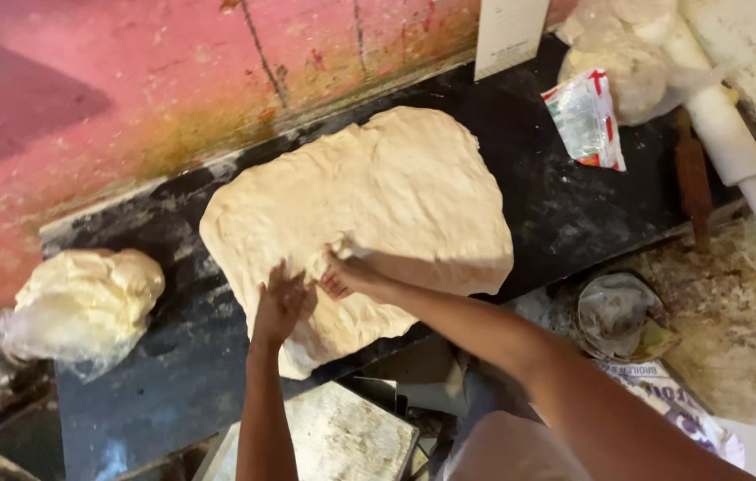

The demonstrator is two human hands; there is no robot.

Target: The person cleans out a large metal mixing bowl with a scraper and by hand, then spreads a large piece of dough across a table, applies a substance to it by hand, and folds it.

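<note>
Head view: dark table [574, 214] runs along the pink wall [84, 89]. Dough slab [369, 205] lies flat mid-table, its near edge overhanging the table's front edge. Judged soft, heavy, sticky, prone to stretch or tear; take it with spread palms under the near edge. Smaller dough lump on plastic [84, 298] sits left of slab, well apart. Rolling pin [725, 134] and plastic packet [584, 120] lie right of slab, bare table between. Left hand [281, 305] and right hand [342, 272] both open, pressing slab's near edge, gripping nothing.
</note>
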